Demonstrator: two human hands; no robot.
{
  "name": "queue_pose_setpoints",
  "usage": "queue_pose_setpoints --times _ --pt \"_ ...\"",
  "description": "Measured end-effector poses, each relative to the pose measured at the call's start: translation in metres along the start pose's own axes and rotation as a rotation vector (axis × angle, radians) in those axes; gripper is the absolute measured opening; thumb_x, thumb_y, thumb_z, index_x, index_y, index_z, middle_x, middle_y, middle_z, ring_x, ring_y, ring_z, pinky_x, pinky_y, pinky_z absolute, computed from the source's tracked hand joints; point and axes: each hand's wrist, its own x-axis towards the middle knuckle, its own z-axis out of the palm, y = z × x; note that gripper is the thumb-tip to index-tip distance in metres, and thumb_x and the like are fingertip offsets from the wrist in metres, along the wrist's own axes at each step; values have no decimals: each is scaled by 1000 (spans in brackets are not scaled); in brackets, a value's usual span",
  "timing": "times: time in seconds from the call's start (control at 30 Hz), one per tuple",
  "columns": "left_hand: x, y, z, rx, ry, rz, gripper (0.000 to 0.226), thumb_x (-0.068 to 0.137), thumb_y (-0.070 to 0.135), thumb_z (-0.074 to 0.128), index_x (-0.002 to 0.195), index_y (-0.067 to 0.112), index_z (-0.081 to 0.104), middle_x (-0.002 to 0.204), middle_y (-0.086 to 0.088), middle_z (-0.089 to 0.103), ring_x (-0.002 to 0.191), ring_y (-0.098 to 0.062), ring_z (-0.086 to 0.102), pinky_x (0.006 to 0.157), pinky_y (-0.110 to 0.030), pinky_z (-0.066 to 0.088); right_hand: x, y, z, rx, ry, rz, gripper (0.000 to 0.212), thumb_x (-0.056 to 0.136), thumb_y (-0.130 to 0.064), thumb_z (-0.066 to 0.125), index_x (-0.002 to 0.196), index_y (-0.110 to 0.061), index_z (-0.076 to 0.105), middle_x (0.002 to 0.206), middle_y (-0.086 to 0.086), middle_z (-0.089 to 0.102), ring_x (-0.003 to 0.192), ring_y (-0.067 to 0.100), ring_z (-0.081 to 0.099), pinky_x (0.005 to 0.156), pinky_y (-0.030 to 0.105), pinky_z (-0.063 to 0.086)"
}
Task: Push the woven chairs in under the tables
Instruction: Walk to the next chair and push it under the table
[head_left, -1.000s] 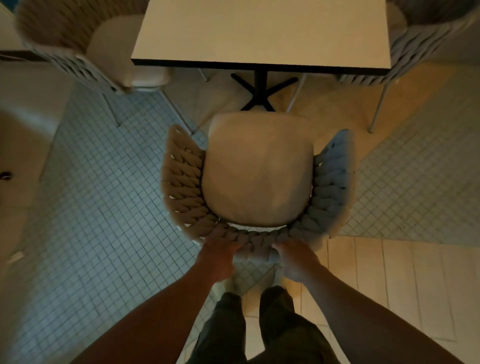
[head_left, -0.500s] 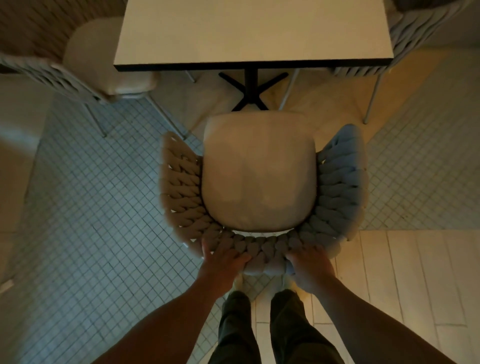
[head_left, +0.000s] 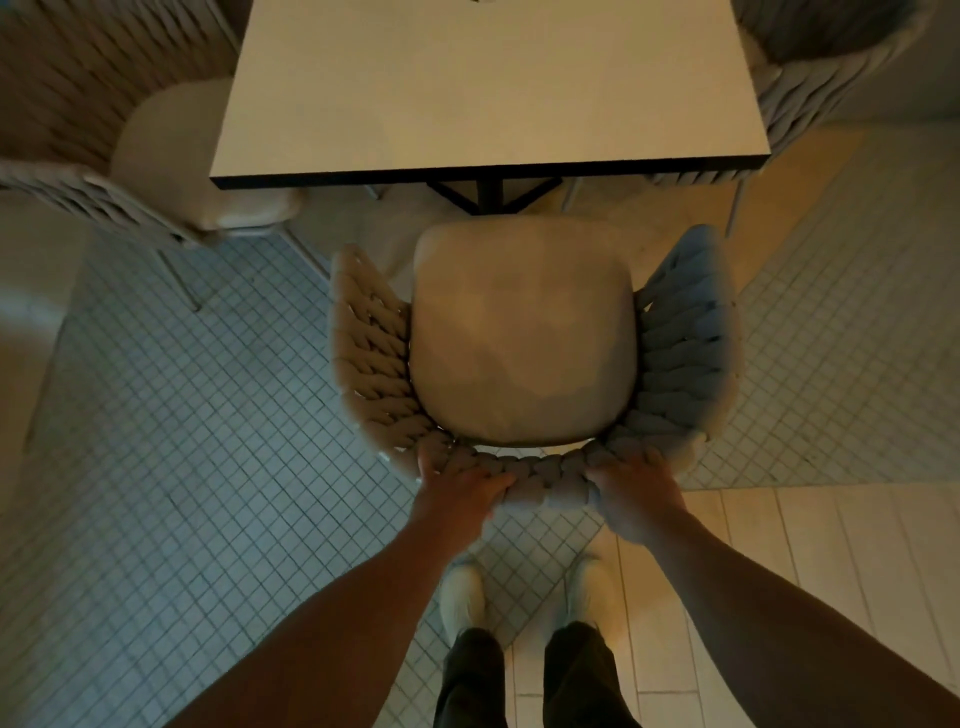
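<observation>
Both grips, left hand (head_left: 457, 493) and right hand (head_left: 636, 493), clamped on woven chair (head_left: 524, 338), table (head_left: 488, 83) ahead.

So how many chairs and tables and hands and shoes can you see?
Woven chairs: 3
Tables: 1
Hands: 2, left hand, right hand
Shoes: 2
Total: 8

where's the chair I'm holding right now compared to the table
The woven chair sits mid-frame, just short of the table, seat front near the black table base. Left hand and right hand grip its backrest.
</observation>
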Motion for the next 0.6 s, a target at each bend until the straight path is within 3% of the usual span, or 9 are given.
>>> queue_pose_setpoints --times 0.2,0.43,0.5,0.6 --pt "33 -9 -16 -25 66 -23 54 95 34 62 141 42 35 142 12 53 134 -19 47 114 -59 16 23 14 -14 4 129 17 41 89 -19 60 125 -38 55 118 -9 61 119 25 43 105 42 23" --pt "32 -9 7 -168 230 -33 49 92 50 59 138 38 50 134 16 61 126 -13 54 115 -46 24 7 19 -3 194 313 28 25 79 -16 72 102 -21 63 107 -4 62 116 24 43 107 37 27" --pt "22 -11 14 -459 328 -144 43 94 52 54 130 30 61 124 15 61 117 -13 57 104 -36 42 -1 14 2 357 395 0 27 74 -10 75 99 -16 67 102 0 62 111 23 50 107 41 32" --pt "6 -3 17 -777 595 -352 19 96 29 64 106 15 71 106 6 62 93 -11 61 76 -25 52 -10 4 9 601 641 14 19 76 0 74 94 -6 71 93 8 67 92 26 63 80 32 51"
